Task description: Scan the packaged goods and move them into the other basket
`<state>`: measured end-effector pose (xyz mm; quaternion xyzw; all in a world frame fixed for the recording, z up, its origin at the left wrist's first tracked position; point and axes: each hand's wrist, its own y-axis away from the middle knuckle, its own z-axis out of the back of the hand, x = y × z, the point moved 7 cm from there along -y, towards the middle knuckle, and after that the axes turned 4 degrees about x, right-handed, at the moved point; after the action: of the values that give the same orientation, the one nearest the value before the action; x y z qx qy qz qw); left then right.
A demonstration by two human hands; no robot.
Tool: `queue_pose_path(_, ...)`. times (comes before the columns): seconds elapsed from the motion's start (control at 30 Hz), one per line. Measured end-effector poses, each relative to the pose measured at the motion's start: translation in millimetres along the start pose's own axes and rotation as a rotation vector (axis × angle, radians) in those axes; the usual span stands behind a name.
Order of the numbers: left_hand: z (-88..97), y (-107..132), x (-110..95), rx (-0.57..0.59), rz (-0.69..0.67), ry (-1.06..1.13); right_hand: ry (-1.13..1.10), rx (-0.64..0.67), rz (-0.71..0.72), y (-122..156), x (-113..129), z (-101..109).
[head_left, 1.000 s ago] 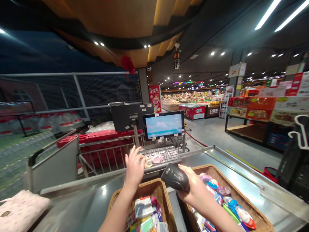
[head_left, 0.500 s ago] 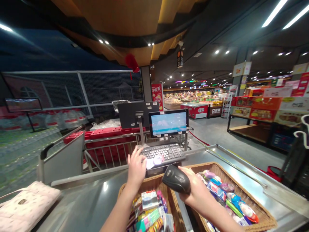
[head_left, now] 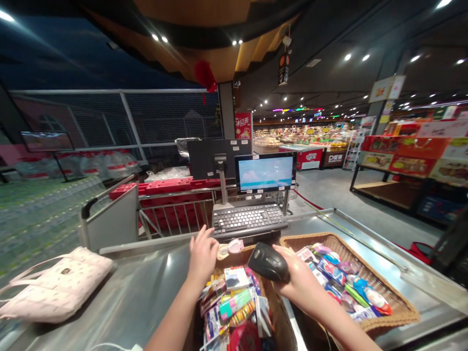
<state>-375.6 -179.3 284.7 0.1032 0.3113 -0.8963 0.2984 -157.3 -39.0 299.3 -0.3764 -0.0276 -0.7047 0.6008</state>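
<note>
Brown wicker forms the right basket [head_left: 373, 273], which holds a loose heap of small bright packets [head_left: 360, 290] in blue, white, red, purple and green. Beside it, the left basket [head_left: 280, 302] is packed fuller: a white box [head_left: 236, 278], a teal-and-green packet [head_left: 234, 304], yellow striped pieces and something red and rounded near the bottom edge (what it is, I cannot tell).

The frame cuts off the near end of the left basket, and the left forearm covers part of its left side. The right hand and forearm hide part of the right basket's near-left side. Print on most packets is too small to read, and the handles of the pale pink bag [head_left: 62, 287] on the metal counter [head_left: 157, 273] run to the picture's edge.

The right hand [head_left: 290, 268] grips a black scanner [head_left: 268, 262], its head pointing left over the gap between the baskets. The left hand [head_left: 203, 249] has its fingers stretched forward, palm down, just short of the keyboard [head_left: 250, 218]; at its thumb side it holds a small pink-and-cream item [head_left: 234, 246] above the left basket's far end.
</note>
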Motion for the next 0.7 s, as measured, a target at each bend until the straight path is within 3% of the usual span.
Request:
queue_pose_path(0.17, -13.2, 29, 25, 0.141, 0.045, -0.021, -0.031, 0.042, -0.008, 2, 5, -14)
queue_pose_path(0.4, -28.7, 71, 43, 0.347, 0.071, -0.002, -0.048, 0.127, -0.023, 6, 3, -40)
queue_pose_path(0.7, -68.9, 131, 36, 0.666, -0.076, 0.029, -0.036, 0.129, -0.055, 2, 7, -43)
